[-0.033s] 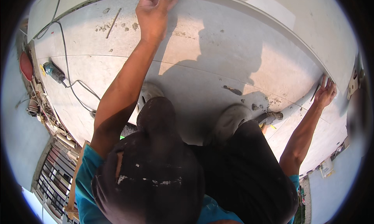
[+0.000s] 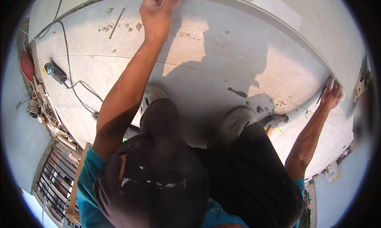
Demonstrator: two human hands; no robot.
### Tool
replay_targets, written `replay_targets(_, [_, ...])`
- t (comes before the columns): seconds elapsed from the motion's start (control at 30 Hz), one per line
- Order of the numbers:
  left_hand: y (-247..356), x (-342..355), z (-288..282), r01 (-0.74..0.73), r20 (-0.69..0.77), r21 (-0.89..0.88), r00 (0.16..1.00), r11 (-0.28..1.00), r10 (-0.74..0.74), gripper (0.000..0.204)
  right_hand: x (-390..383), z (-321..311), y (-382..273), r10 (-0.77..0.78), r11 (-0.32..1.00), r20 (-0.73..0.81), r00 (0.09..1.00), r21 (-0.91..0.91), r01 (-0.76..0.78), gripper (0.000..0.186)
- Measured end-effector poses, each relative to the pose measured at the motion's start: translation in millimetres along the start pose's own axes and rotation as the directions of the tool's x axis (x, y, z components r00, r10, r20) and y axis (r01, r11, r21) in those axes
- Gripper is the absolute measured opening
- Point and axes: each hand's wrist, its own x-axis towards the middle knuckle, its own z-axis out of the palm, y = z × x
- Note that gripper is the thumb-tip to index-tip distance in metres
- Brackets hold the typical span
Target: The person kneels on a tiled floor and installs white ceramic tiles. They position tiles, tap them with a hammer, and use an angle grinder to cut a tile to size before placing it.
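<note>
Head view, the only one on my feed. I note a large pale panel (image 2: pixel 317 25) across the top of the view, its long edge curving down toward the right. Both hands are at that edge, well apart, and the panel lies beyond them from the person's body.

The left hand (image 2: pixel 157 20) is at the top of the view, partly cut off. Its fingers are curled and the thumb is extended beside the panel's edge; I cannot tell whether it grips the panel.

The right hand (image 2: pixel 331 96) is at the panel's lower right end. Its fingers are bent and slightly apart, tips at the edge; I cannot tell whether they pinch it. A thin dark strip just beside this hand is too small to identify.

Below the panel I record a pale tiled floor (image 2: pixel 230 41). On it, between the hands, lie a dark hand tool (image 2: pixel 237 92) and, farther left, a thin stick (image 2: pixel 116 23) near scattered crumbs (image 2: pixel 104 29). A power tool (image 2: pixel 56 73) with a cord (image 2: pixel 65 37) lies at the left.
</note>
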Motion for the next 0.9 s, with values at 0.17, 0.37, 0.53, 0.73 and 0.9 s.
replay_targets(0.17, [3.3, 2.1, 0.6, -0.004, 0.011, 0.042, 1.000, 0.999, 0.004, 0.027, 0.4, 5.9, -2.0, 0.001, 1.000, -0.030, 1.000, 0.004, -0.001, 0.030])
replay_targets(0.37, [4.3, 1.7, -3.5, -0.015, 0.032, 0.053, 0.999, 0.998, 0.013, 0.025, -8.9, 21.0, -13.6, 0.052, 0.999, -0.086, 0.995, 0.008, -0.052, 0.032])
replay_targets(0.53, [3.1, -4.0, -7.2, -0.044, 0.056, -0.113, 0.997, 0.993, 0.051, 0.021, -1.8, 2.3, -3.8, 0.010, 1.000, -0.032, 0.999, 0.022, -0.009, 0.032])
replay_targets(0.73, [9.1, -0.4, -4.5, 0.046, -0.006, 0.108, 0.999, 0.993, -0.046, 0.028, -3.5, 9.0, -5.5, 0.006, 0.998, -0.045, 0.999, -0.065, -0.009, 0.028])
replay_targets(0.9, [19.0, -4.4, 11.8, -0.017, 0.076, 0.213, 0.997, 0.977, 0.001, 0.025, 6.6, -14.7, 1.0, 0.042, 0.999, -0.135, 0.990, -0.010, -0.044, 0.024])
